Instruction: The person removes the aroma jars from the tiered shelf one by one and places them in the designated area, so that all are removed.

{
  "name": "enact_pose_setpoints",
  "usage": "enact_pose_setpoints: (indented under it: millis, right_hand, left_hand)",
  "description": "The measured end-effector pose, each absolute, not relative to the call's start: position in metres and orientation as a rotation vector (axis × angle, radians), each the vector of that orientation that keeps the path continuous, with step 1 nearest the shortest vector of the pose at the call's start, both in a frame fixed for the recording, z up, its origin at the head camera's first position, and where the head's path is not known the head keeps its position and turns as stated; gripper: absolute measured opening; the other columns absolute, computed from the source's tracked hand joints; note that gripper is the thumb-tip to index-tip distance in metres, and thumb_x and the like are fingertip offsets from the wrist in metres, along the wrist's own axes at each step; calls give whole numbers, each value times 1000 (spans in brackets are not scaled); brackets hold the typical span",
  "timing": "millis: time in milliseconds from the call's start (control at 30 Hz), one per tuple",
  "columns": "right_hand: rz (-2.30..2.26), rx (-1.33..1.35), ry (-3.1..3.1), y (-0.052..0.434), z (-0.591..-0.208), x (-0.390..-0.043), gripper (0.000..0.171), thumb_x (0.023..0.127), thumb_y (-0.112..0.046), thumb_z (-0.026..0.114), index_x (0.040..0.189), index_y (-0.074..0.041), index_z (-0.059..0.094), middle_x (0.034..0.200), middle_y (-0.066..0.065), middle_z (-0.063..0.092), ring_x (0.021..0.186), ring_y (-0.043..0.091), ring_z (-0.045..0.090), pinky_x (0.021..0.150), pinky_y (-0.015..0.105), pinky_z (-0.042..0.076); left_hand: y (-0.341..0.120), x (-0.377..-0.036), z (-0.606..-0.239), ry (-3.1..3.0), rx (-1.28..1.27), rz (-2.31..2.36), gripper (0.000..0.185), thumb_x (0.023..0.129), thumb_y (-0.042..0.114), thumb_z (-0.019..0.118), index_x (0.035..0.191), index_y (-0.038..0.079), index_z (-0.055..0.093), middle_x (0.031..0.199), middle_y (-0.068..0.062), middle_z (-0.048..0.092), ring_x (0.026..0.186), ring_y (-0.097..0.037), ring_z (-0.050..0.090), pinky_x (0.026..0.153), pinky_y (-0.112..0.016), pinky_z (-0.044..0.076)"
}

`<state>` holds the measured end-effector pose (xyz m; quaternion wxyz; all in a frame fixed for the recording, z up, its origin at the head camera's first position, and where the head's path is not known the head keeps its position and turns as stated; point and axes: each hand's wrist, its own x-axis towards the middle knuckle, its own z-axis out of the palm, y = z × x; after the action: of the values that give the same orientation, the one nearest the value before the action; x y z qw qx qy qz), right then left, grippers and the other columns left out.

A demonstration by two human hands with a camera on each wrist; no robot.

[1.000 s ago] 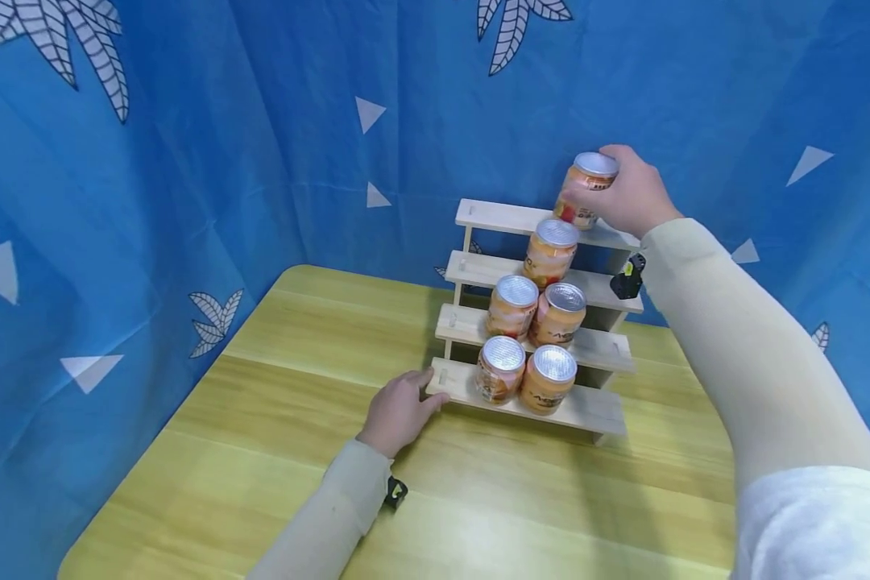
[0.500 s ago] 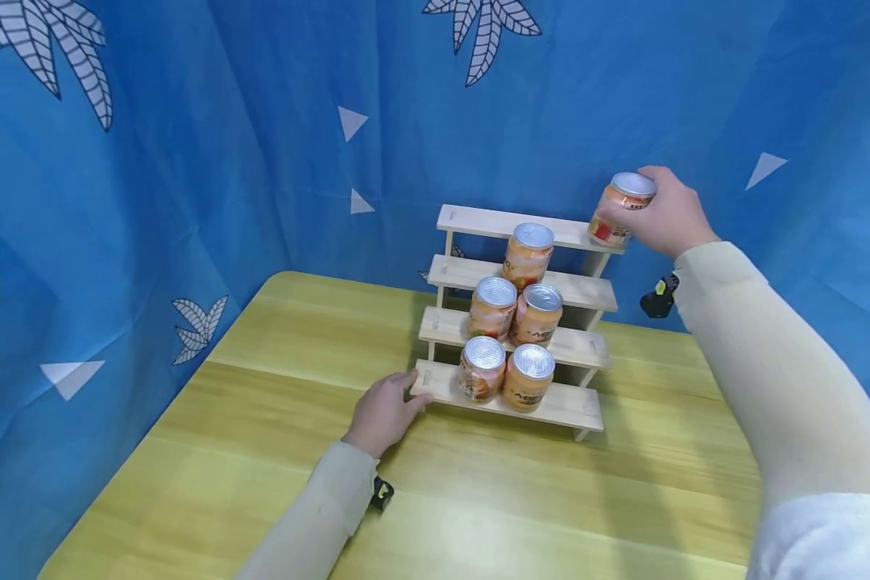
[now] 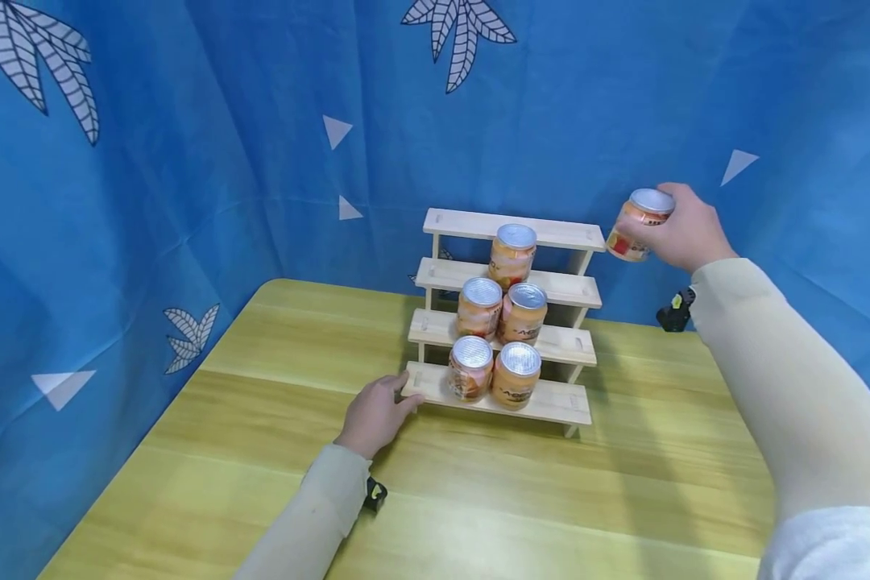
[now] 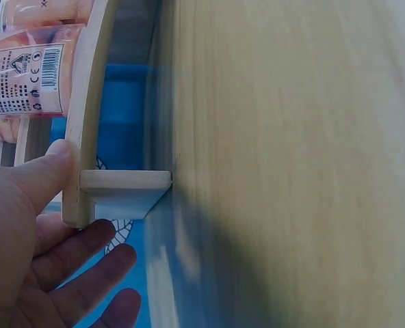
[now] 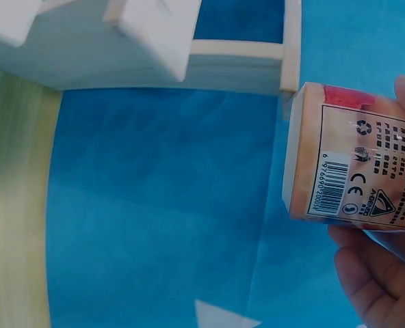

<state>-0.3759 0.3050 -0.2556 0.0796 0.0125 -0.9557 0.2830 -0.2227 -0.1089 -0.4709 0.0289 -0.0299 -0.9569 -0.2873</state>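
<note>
My right hand grips a peach-coloured jar with a silver lid, held in the air just past the right end of the top shelf. In the right wrist view the jar's barcode label faces the camera, and a gap separates its base from the rack's side. At lower left, my left hand pinches the left end of the bottom shelf of a four-step wooden rack; the left wrist view shows the thumb on the board's upper face. Two jars stand on the bottom step, two on the step above, and one higher.
The rack's top shelf carries no jar. A yellow wood-grain table lies underneath, its rounded far corner at left. Behind and to the left hangs a blue cloth with leaf and triangle prints.
My right hand has moved the jar rightward from above the top shelf to beyond its right end. The head view has shifted, so the rack appears further left; my left hand stays at the bottom shelf.
</note>
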Motion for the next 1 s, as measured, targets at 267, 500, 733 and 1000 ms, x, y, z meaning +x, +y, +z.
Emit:
enact_pose_setpoints:
  millis: [267,500,733,1000]
  right_hand:
    - [836,43,-2871,315,-277,-375,100,75,-67,56,145,-7,17,131,23,41,106,39,44,70,50,48]
    - [818,71,-2908,324,-311,-369,103,73,-69,57,142,-2,19,125,24,41,104,41,44,72,54,47]
    - [843,97,-2947,327,-342,-361,105,72,-68,60,141,-2,17,120,25,43,99,40,49,68,50,48]
    - [831,172,-2963,324,-373,-351,103,73,-67,59,141,-3,16,119,24,44,97,38,50,65,44,49]
  left_hand:
    - [-112,-224,-471,-2938,-87,-876,63,83,51,59,133,14,49,129,-10,54,118,-30,50,96,-45,43]
    - [-111,-223,-471,-2941,-101,-889,63,82,51,60,132,14,50,128,-9,55,117,-28,51,95,-44,44]
    - [-109,-223,-474,-2943,-92,-904,64,82,52,59,132,14,49,129,-8,54,118,-27,51,96,-44,43]
    - [-109,-224,-472,-2934,-102,-883,63,82,51,59,132,13,50,129,-9,54,118,-28,51,96,-44,44]
